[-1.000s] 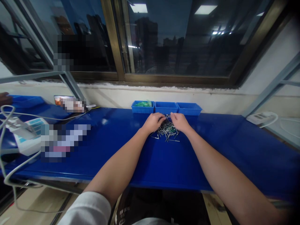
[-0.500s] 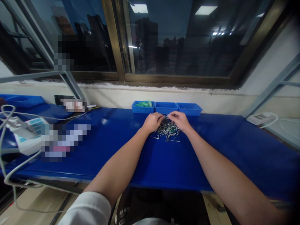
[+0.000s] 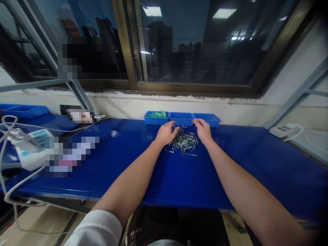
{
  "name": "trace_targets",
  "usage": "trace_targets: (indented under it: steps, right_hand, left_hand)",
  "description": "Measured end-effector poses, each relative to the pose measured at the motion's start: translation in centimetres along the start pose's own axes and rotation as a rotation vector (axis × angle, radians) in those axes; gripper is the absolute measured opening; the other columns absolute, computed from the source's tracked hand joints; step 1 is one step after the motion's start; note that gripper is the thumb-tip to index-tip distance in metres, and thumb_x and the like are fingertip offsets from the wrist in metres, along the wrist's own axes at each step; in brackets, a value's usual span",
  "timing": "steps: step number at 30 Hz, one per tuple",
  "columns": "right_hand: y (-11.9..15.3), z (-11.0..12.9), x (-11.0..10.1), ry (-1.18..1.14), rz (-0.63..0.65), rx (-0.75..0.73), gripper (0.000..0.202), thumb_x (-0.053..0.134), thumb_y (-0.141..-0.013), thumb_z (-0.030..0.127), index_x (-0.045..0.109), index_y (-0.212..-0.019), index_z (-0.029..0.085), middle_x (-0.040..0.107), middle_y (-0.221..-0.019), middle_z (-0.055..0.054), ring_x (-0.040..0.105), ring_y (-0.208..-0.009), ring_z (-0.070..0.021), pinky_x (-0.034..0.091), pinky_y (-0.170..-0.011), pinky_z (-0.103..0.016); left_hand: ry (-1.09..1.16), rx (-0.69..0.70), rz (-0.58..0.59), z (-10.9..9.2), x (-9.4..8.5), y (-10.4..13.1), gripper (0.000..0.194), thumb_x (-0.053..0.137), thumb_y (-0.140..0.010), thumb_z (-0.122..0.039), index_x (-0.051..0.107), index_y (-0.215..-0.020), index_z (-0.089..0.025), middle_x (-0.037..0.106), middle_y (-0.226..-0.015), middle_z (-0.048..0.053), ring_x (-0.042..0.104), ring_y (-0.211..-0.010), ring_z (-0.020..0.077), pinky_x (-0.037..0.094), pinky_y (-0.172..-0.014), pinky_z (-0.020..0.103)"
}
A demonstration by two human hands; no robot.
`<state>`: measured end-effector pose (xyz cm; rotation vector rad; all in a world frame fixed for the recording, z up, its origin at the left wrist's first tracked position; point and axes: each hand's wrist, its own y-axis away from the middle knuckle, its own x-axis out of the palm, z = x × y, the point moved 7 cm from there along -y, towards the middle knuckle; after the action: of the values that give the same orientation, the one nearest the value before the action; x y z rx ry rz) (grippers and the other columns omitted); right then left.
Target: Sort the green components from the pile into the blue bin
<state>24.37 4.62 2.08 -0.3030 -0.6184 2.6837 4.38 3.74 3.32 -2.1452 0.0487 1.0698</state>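
Pins (image 3: 183, 141) lie in a loose, tangled heap on the tabletop (image 3: 176, 181), midway between its side ends and nearer its back edge. The left hand (image 3: 165, 134) rests against the heap's left side, thumb and forefinger a little apart; whether its palm holds anything I cannot tell. The right hand (image 3: 203, 131) hangs just off the heap's back right side, its fingertips in a narrow pinch before the bins; a bright speck shows there, too small to name.

Because the pins cross one another, lifting from the heap's top and loose rim should disturb fewest; a light pinch on one shank, drawn out along its length, looks best. The left hand would serve well as a fence against rolling. One stray pin (image 3: 191, 155) lies towards the front edge, easy to knock away.

Behind, along the back edge, stand the left bin (image 3: 156, 121) with a green bag (image 3: 159, 114) in it, the middle bin (image 3: 180, 119) and the right bin (image 3: 214, 120).
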Motion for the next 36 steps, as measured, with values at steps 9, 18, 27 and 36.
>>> trace_targets:
  steps: [9, 18, 27, 36]
  right_hand:
    - [-1.4, -2.9, -1.5, -0.113, -0.113, 0.165, 0.043, 0.058, -0.067, 0.052, 0.062, -0.093, 0.018, 0.064, -0.089, -0.004, 0.056, -0.07, -0.0139, 0.041, -0.051, -0.022]
    - [-1.4, -4.0, -1.3, -0.229, -0.05, 0.291, 0.052, 0.065, -0.06, 0.047, 0.056, -0.104, 0.022, 0.06, -0.096, -0.002, 0.055, -0.066, -0.0102, 0.037, -0.041, -0.016]
    - [-1.2, -3.7, -0.9, -0.302, 0.017, 0.285, 0.075, 0.068, -0.057, 0.035, 0.041, -0.126, 0.025, 0.054, -0.121, -0.006, 0.057, -0.068, -0.01, 0.038, -0.042, -0.018]
    - [-0.8, -2.5, -1.0, 0.484, 0.072, 0.059, 0.036, 0.062, -0.064, 0.036, 0.064, -0.094, 0.017, 0.064, -0.071, -0.004, 0.059, -0.071, -0.0187, 0.046, -0.071, -0.033]
  left_hand:
    - [-0.02, -0.025, 0.06, 0.6, 0.8, 0.1, 0.035, 0.048, -0.086, -0.035, 0.053, -0.114, -0.015, 0.066, -0.099, 0.007, 0.059, -0.097, 0.0215, 0.046, -0.086, 0.033]
    - [-0.016, -0.022, 0.084, 0.9, 1.2, 0.2, 0.032, 0.049, -0.085, -0.034, 0.054, -0.112, -0.017, 0.064, -0.101, 0.008, 0.061, -0.094, 0.0201, 0.047, -0.084, 0.033]
    - [-0.016, -0.012, 0.119, 0.9, 1.5, 0.3, 0.032, 0.049, -0.085, -0.034, 0.055, -0.111, -0.015, 0.063, -0.102, 0.008, 0.061, -0.092, 0.0197, 0.049, -0.08, 0.03]
    - [-0.092, -0.039, 0.18, 1.2, 1.8, 0.4, 0.037, 0.047, -0.085, -0.042, 0.057, -0.11, -0.016, 0.062, -0.106, 0.009, 0.059, -0.097, 0.0217, 0.046, -0.086, 0.032]
